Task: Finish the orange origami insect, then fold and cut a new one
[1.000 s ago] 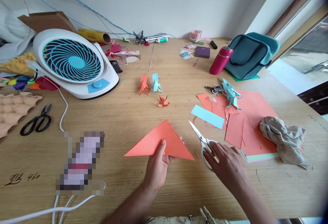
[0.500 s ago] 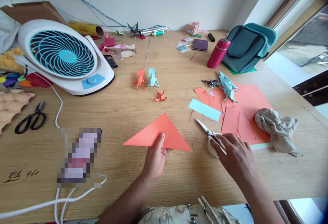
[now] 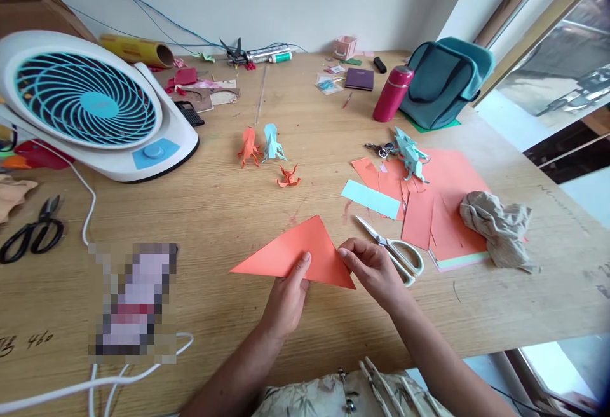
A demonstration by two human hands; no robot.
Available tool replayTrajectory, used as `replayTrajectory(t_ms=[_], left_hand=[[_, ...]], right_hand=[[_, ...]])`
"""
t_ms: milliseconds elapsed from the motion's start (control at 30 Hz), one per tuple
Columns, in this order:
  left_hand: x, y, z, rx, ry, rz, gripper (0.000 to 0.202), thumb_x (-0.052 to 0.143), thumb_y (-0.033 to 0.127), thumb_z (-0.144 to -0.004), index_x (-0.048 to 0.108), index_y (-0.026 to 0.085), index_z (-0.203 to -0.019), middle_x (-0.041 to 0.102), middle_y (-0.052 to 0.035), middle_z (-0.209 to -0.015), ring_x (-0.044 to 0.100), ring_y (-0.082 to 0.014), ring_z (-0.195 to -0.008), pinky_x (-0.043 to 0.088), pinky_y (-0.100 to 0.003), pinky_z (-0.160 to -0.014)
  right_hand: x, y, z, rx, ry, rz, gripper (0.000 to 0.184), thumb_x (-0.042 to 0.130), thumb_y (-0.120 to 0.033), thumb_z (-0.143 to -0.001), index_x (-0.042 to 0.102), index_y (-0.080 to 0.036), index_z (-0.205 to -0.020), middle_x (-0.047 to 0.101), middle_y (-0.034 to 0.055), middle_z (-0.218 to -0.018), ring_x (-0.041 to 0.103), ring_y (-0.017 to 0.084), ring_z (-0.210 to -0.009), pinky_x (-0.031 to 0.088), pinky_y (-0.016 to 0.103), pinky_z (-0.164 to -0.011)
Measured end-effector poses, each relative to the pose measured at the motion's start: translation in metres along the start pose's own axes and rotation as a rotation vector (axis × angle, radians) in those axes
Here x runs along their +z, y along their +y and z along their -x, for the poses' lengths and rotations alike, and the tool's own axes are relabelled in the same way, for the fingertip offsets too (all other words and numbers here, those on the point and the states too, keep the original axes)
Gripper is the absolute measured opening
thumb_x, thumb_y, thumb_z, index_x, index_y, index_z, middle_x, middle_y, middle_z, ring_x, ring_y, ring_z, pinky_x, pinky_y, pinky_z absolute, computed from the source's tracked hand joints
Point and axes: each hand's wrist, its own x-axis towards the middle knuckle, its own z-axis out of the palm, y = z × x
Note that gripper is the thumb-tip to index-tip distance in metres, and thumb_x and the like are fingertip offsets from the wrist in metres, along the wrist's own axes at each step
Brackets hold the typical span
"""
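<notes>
Orange paper triangle point(image 3: 293, 253) lay flat on the wooden table point(image 3: 229, 213), near the front edge and right in front of the person, long edge toward them. Left hand point(image 3: 286, 295) gripped its near edge at the middle, thumb pressed on top, other fingers out of sight under the paper. Right hand point(image 3: 375, 271) was curled almost closed, thumb and fingertips pinching the triangle's right side close to the lower right corner. White-handled scissors point(image 3: 394, 248) lay just right of that hand, blades closed and pointing away to the left, not touched. Beyond them sat a light blue strip point(image 3: 370, 199) overlapping a pile of cut orange sheets point(image 3: 450, 188), with a blue folded figure point(image 3: 408, 153) and keys point(image 3: 379, 148) at the pile's far edge and a crumpled grey cloth point(image 3: 498, 229) on its right edge. Mid-table, well beyond the triangle, stood an orange folded figure point(image 3: 248, 147) beside a pale blue one point(image 3: 272, 143), a smaller orange one point(image 3: 287, 177) nearer. Far right: pink bottle point(image 3: 391, 94) touching a teal bag point(image 3: 441, 83). Left side: white fan point(image 3: 90, 105) with teal grille, tilted back, black scissors point(image 3: 31, 236) near the left edge, white cable point(image 3: 86, 204) running down to a blurred-out object point(image 3: 131, 302).
</notes>
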Motion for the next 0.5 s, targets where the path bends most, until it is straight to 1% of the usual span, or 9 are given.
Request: replayTrajectory(t_ms=[100,167,233,267,333,400,433,467,500], left_hand=[[-0.003,0.001,-0.001,-0.017,0.029,-0.013,0.042,0.072,0.035,-0.087,0.063,0.024,-0.126,0.067,-0.0076,-0.134,0.058,-0.0298,-0.130,0.053,-0.044,-0.103],[-0.007,0.003,-0.004,0.013,0.094,-0.039,0.034,0.073,0.036,-0.085,0.068,0.024,-0.117,0.070,-0.0064,-0.129,0.059,-0.0284,-0.130,0.053,-0.042,-0.103],[-0.011,0.005,-0.007,0.067,0.157,-0.064,0.026,0.075,0.036,-0.084,0.071,0.025,-0.107,0.071,-0.0044,-0.125,0.058,-0.0263,-0.130,0.051,-0.038,-0.105],[-0.012,0.007,-0.008,0.095,0.173,-0.068,0.023,0.075,0.036,-0.084,0.072,0.025,-0.105,0.071,-0.0037,-0.124,0.058,-0.0258,-0.131,0.051,-0.038,-0.106],[-0.011,0.012,-0.011,0.145,0.173,-0.048,0.025,0.075,0.035,-0.084,0.072,0.026,-0.107,0.071,-0.0029,-0.125,0.056,-0.0263,-0.132,0.051,-0.039,-0.106],[-0.009,0.017,-0.013,0.180,0.146,-0.016,0.032,0.074,0.033,-0.085,0.070,0.028,-0.117,0.070,-0.0026,-0.128,0.054,-0.0275,-0.134,0.050,-0.041,-0.107],[-0.008,0.018,-0.013,0.193,0.125,-0.009,0.036,0.074,0.033,-0.086,0.068,0.029,-0.121,0.069,-0.0026,-0.129,0.053,-0.0278,-0.135,0.050,-0.041,-0.108],[-0.007,0.019,-0.014,0.203,0.106,-0.010,0.039,0.073,0.034,-0.087,0.066,0.030,-0.125,0.069,-0.0027,-0.131,0.052,-0.0277,-0.137,0.049,-0.041,-0.108],[-0.007,0.018,-0.014,0.211,0.093,-0.019,0.040,0.073,0.034,-0.087,0.065,0.030,-0.127,0.068,-0.0027,-0.133,0.051,-0.0275,-0.138,0.049,-0.042,-0.109]], right_hand=[[-0.007,0.002,0.001,-0.038,0.101,0.070,0.040,0.057,-0.054,-0.093,0.058,-0.020,-0.073,0.054,-0.0014,-0.061,0.048,0.013,-0.055,0.039,0.027,-0.053],[-0.014,0.005,0.004,-0.110,0.212,0.237,0.035,0.055,-0.048,-0.096,0.059,-0.021,-0.074,0.054,-0.0012,-0.061,0.049,0.014,-0.056,0.041,0.027,-0.054],[-0.020,0.011,0.011,-0.232,0.330,0.463,0.025,0.053,-0.038,-0.099,0.062,-0.020,-0.082,0.061,0.0019,-0.071,0.056,0.016,-0.063,0.045,0.029,-0.060],[-0.022,0.015,0.016,-0.302,0.358,0.572,0.019,0.051,-0.032,-0.100,0.065,-0.020,-0.092,0.066,0.0050,-0.082,0.061,0.018,-0.072,0.048,0.032,-0.066],[-0.025,0.025,0.028,-0.417,0.277,0.750,0.023,0.048,-0.023,-0.100,0.063,-0.019,-0.117,0.070,0.0115,-0.109,0.066,0.022,-0.097,0.053,0.037,-0.082],[-0.025,0.035,0.040,-0.502,0.045,0.890,0.038,0.047,-0.019,-0.100,0.053,-0.020,-0.137,0.064,0.0147,-0.133,0.061,0.025,-0.119,0.051,0.042,-0.097],[-0.026,0.040,0.044,-0.545,-0.063,0.944,0.042,0.049,-0.020,-0.100,0.049,-0.020,-0.142,0.061,0.0148,-0.139,0.058,0.026,-0.125,0.049,0.045,-0.102],[-0.027,0.043,0.047,-0.575,-0.119,0.983,0.045,0.050,-0.022,-0.100,0.047,-0.019,-0.145,0.059,0.0151,-0.143,0.055,0.028,-0.131,0.046,0.048,-0.107],[-0.029,0.045,0.048,-0.573,-0.113,1.010,0.047,0.050,-0.023,-0.100,0.046,-0.019,-0.147,0.057,0.0159,-0.145,0.052,0.029,-0.135,0.044,0.051,-0.109]])
